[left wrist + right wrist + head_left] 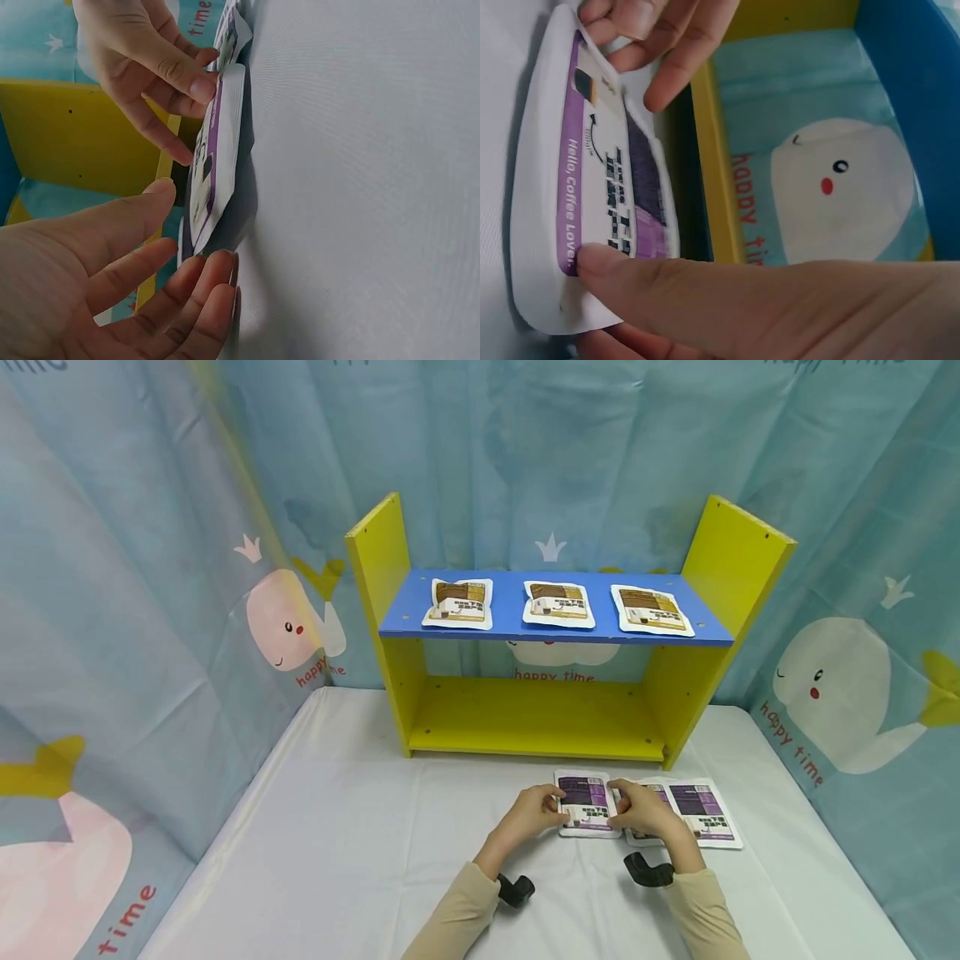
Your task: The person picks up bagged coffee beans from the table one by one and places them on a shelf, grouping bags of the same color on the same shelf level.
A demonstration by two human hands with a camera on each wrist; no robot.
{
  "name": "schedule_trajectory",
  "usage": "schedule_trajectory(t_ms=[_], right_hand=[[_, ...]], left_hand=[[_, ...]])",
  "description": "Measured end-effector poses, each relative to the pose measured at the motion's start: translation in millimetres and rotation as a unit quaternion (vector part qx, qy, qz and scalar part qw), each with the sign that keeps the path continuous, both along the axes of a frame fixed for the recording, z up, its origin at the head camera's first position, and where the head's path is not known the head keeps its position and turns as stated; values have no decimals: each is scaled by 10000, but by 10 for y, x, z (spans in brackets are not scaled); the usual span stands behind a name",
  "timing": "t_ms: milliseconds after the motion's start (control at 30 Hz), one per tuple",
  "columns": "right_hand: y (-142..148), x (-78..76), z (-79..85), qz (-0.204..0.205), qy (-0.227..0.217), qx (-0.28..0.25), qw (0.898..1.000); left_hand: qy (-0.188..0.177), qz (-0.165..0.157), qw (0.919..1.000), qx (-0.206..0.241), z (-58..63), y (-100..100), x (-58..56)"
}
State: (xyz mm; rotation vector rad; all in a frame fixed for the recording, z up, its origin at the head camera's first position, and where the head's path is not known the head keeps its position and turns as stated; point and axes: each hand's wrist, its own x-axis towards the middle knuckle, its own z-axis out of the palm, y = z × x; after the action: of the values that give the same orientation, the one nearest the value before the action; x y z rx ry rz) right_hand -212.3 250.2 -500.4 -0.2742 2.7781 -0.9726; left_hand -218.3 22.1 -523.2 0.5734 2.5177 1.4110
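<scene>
A white coffee pouch with a purple and dark label lies at the table's front middle, between both hands. My right hand pinches its right edge; the thumb lies on the printed face and fingers pass beneath. On the other side, my left hand has its fingers spread around the left edge. In the left wrist view its fingertips are close to the pouch's edge, with the thumb raised off the face. Further right lie two similar purple pouches, one partly hidden by my right hand.
Behind the hands stands a yellow shelf unit with a blue upper board. Three brown-labelled pouches lie in a row on that board. White cloth covers the table, and a printed blue curtain hangs around it.
</scene>
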Motion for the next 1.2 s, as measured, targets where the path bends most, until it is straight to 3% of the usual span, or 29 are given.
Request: schedule_trajectory(t_ms=[333, 567, 833, 1000, 1200], right_hand=[[-42, -32, 15, -122, 34, -465, 9988], [-76, -35, 24, -287, 16, -802, 9964], [-182, -84, -9, -536, 244, -900, 9942], [-236, -148, -31, -542, 340, -1209, 9906], [-348, -212, -54, -384, 448, -1589, 9855]], left_hand=[[-235, 160, 9962, 822, 40, -36, 5], [-89, 378, 9942, 1004, 58, -69, -30], [-212, 879, 9888, 1191, 39, -145, -117], [-217, 928, 9839, 1510, 69, -210, -176], [-156, 821, 9877, 1323, 97, -322, -223]])
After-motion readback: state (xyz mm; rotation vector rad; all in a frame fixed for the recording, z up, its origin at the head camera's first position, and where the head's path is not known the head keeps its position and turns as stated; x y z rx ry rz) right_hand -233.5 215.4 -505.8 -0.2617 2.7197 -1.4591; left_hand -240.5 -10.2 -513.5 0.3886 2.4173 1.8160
